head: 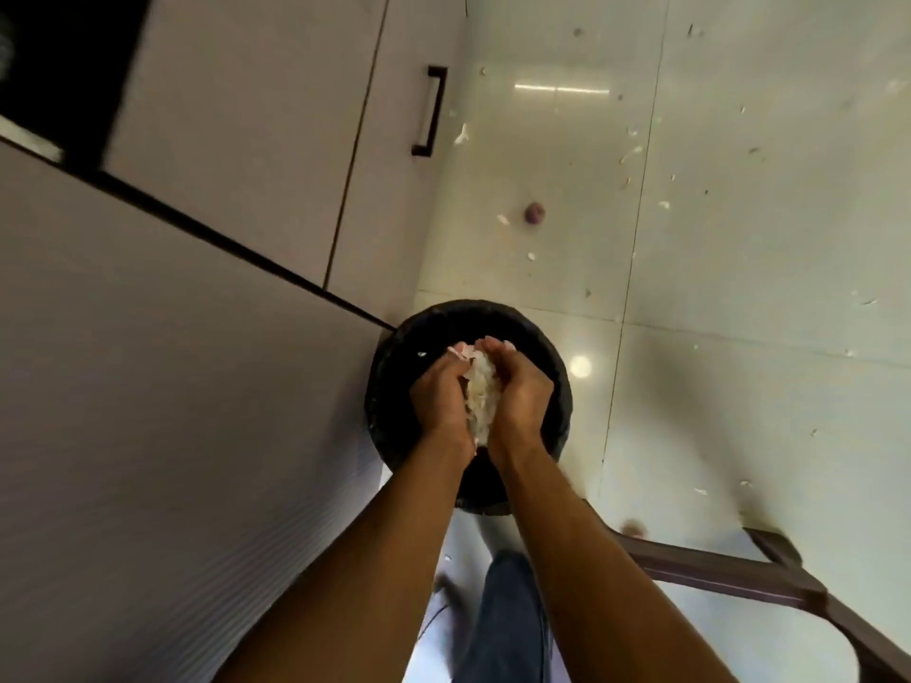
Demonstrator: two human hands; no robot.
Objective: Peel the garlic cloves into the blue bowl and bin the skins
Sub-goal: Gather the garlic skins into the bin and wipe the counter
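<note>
1. Two bare forearms reach forward from the bottom of the view, above a leg in blue jeans (512,628).
2. The left hand (440,397) and right hand (521,392) are cupped together, side by side, directly over the mouth of a round black bin (394,367) that stands on the floor.
3. Grip: both hands curl inward around one shared heap of pale garlic skins (480,392), pressed between the palms; a few pinkish scraps stick out at the fingertips.
4. The bin sits just beside the corner of a pale cabinet (172,362), whose door further off carries a dark handle (430,110).
5. More skin scraps lie scattered on the glossy tiled floor (739,239), along with a small purplish round object (534,211), too blurred to identify.
6. A dark wooden chair frame (739,574) crosses the lower right.
</note>
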